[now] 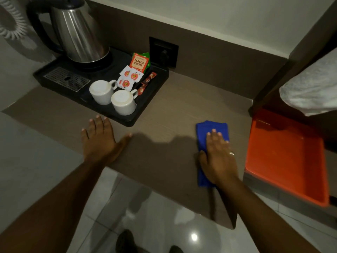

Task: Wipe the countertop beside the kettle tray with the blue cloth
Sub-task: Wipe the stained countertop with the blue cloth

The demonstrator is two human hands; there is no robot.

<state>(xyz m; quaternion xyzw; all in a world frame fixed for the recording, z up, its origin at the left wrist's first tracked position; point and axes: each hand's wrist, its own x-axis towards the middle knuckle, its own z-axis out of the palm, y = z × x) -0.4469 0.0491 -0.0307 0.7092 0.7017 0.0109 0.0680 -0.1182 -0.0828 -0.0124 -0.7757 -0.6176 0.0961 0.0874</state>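
A folded blue cloth (pixel 207 132) lies flat on the brown countertop (pixel 169 110), to the right of the black kettle tray (pixel 155 88). My right hand (pixel 218 156) presses down on the cloth, palm flat and fingers together, covering its middle. My left hand (pixel 100 139) rests flat on the countertop's front edge just in front of the tray, fingers spread, holding nothing. The steel kettle (pixel 78 31) stands at the tray's back left.
Two upturned white cups (pixel 111 95) and tea sachets (pixel 135 70) sit in the tray. An orange tray (pixel 284 157) lies right of the cloth, below a white towel (pixel 313 86). A wall socket (pixel 164 52) is behind. Glossy tiled floor lies beneath the counter edge.
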